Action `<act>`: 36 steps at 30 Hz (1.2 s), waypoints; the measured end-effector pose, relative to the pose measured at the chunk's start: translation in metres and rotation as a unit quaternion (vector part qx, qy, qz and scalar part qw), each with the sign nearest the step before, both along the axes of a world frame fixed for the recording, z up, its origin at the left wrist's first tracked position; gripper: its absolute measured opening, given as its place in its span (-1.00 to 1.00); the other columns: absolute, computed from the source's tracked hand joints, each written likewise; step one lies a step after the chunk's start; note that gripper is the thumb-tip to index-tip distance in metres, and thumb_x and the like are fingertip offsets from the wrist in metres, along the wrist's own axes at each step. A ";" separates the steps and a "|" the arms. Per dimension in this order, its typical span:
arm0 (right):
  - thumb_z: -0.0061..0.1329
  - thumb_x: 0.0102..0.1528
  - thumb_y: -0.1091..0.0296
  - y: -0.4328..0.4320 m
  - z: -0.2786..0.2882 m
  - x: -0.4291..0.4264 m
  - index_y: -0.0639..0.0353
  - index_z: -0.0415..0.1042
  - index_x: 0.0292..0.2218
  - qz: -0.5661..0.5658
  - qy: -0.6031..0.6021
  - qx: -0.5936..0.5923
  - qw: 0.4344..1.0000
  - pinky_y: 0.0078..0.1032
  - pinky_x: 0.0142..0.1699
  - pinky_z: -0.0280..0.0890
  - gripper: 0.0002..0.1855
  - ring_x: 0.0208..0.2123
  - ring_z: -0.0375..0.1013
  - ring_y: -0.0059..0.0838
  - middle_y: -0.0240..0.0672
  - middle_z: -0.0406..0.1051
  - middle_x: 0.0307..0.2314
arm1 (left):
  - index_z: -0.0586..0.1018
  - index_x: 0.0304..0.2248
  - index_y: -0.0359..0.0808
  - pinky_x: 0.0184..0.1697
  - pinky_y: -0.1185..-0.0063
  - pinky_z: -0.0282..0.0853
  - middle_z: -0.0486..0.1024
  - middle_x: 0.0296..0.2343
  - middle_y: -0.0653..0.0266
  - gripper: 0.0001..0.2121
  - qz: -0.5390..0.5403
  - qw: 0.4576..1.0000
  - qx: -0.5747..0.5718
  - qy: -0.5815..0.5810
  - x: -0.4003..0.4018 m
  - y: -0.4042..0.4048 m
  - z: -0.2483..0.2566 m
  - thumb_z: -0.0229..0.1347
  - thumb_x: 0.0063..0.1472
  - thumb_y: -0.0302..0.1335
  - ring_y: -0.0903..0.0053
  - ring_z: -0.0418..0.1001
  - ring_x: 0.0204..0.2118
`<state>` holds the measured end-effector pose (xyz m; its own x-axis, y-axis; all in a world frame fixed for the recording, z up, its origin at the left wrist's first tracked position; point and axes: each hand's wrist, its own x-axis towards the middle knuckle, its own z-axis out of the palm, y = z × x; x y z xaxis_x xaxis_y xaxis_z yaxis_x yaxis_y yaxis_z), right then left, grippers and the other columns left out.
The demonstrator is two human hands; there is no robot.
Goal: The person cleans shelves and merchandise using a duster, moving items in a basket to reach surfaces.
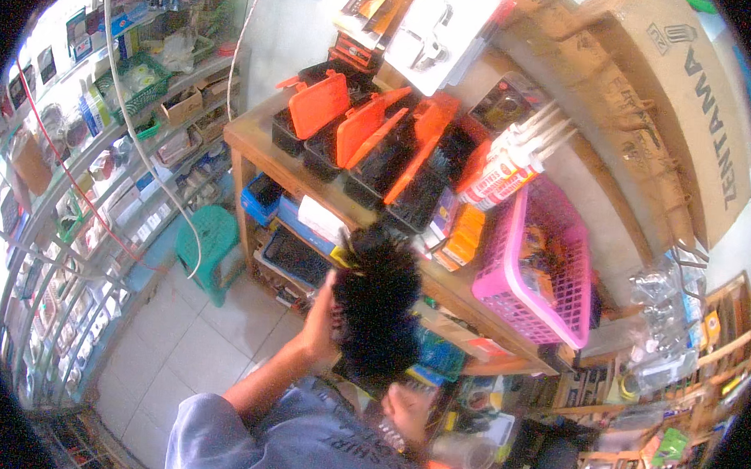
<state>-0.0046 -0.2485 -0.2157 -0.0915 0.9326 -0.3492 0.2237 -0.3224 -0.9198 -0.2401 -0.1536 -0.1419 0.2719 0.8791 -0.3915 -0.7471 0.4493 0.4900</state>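
A black, fluffy bundle (378,301), which looks like a feather duster, stands before my chest and is blurred. My left hand (323,324) grips its left side, the thumb pointing up along the edge and the fingers hidden behind it. My right hand (404,407) is curled close below its lower right end; blur hides whether the fingers hold a handle. Just beyond the bundle, black bins (409,201) with raised orange lids (320,106) line the top of a wooden shelf unit (284,156).
A pink plastic basket (531,300), sealant tubes (503,171) and orange boxes (461,239) stand on the shelf top. A green plastic stool (206,245) is on the tiled floor at the left. Blue bins (261,200) fill lower shelves. A glass display case (83,219) curves along the left.
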 end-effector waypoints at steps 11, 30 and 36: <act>-0.22 0.20 0.12 -0.008 -0.007 -0.001 0.10 0.18 -0.71 0.011 0.006 -0.009 1.000 -0.66 -0.57 -0.06 -0.52 -0.69 0.07 -0.74 -0.57 0.13 -0.77 | 0.15 0.12 -0.26 0.16 0.33 0.05 0.20 0.07 0.18 -0.27 -0.008 0.991 0.090 -0.094 0.010 -0.006 0.012 -0.32 0.16 0.16 0.27 0.20 0.09; -0.15 0.17 0.12 -0.005 0.009 -0.016 0.14 0.22 -0.69 0.055 0.010 0.091 0.994 -0.68 -0.61 -0.09 -0.54 -0.73 0.05 -0.76 -0.58 0.13 -0.79 | 0.29 0.01 -0.35 0.13 0.32 0.08 0.33 -0.08 0.10 -0.47 0.107 0.949 0.117 -0.273 0.010 -0.005 0.002 -0.15 0.19 -0.11 0.22 0.28 -0.01; -0.14 0.17 0.07 -0.002 0.028 -0.019 0.17 0.24 -0.70 0.099 0.008 0.031 0.995 -0.65 -0.61 -0.09 -0.51 -0.72 0.03 -0.74 -0.58 0.12 -0.79 | 0.13 0.12 -0.27 0.15 0.19 0.03 0.23 0.02 0.06 -0.42 0.088 0.934 0.242 0.249 0.016 0.032 -0.079 -0.32 0.24 -0.04 0.14 0.23 0.04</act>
